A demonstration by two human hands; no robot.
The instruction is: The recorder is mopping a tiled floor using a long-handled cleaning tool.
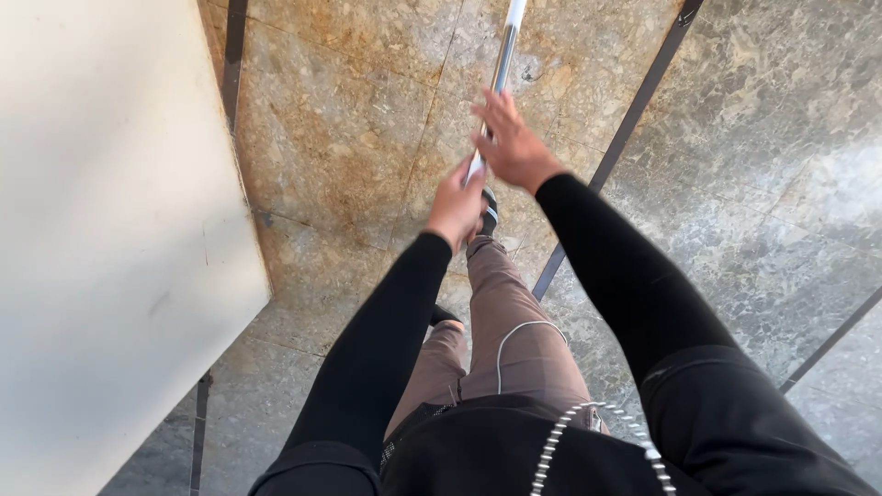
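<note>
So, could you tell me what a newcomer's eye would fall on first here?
Probably the shiny metal pole running up the middle of the frame, gripped by the left hand low down and the right hand just above. Then the mottled stone floor beneath and the pale wall at left.

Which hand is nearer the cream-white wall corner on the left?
Left. The left hand grips the shiny metal pole low, closer to the cream-white wall corner; the right hand holds it higher, farther away.
</note>
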